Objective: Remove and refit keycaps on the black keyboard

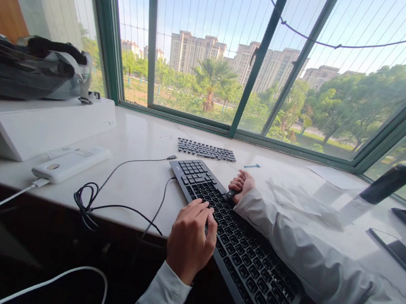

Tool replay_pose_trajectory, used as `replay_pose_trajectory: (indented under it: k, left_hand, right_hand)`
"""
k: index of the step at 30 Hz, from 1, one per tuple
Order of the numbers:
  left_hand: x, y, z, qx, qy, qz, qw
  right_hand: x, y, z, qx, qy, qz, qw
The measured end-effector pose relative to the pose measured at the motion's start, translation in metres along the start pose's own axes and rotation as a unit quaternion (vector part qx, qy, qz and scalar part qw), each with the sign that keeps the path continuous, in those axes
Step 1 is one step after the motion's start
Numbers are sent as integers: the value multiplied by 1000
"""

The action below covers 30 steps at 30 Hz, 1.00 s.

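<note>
A black keyboard (243,258) lies slanted across the counter's front edge, its near end past the edge. Keycaps sit on its number pad, while much of the main key field shows bare sockets. My left hand (192,237) has its fingers bent together over the keyboard's near long side. Beyond the far long side, my right hand (243,185) is curled closed; a small dark thing (232,194) shows beneath it, and what the fingers hold is hidden. Loose dark keycaps (206,149) are laid out in rows behind the keyboard. A small blue tool (252,166) lies to their right.
Coiled black cable (88,200) lies left of the keyboard, over the counter's edge. Farther left are a white power bank (70,163) and a white box (53,123) bearing a dark bag (23,67). A phone (402,255) and paper (335,178) lie right. Windows stand behind.
</note>
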<state>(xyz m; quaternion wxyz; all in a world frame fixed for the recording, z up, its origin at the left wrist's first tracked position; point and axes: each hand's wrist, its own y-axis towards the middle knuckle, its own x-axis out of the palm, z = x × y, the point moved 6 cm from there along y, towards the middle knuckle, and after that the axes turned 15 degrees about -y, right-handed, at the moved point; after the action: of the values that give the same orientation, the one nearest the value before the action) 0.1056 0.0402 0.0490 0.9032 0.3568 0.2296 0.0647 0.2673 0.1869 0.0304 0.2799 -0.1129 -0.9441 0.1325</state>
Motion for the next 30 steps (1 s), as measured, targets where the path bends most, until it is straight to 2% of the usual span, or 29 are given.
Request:
replay_pose_trajectory:
  k: [3,6,8,11,18,22,25,30]
  left_hand:
    - [-1,0,0,2,-1,-1,1000]
    - [-2,1,0,2,-4,-3,1000]
    - [-2,1,0,1,-6,-5,1000]
    - [-2,1,-1,-2,-6,-6,1000]
    - [-2,1,-1,-7,-3,-6,1000]
    - [-2,0,0,-6,-2,2,1000]
    - [-1,-1,0,-3,-2,6,1000]
    - [1,0,-3,-2,4,-2,1000]
  right_hand:
    - [-1,0,0,-21,-1,6,1000]
    - [1,-3,-6,-96,-30,8,995]
    - [4,-6,-10,-147,-56,-2,988]
    - [10,-10,-11,-171,-79,-29,982]
    - [17,-17,-8,-151,-106,-39,982]
    - [5,-8,-4,-75,-36,4,997]
    - [1,-3,0,-7,10,-1,1000]
    - [0,-3,-2,-5,30,-2,1000]
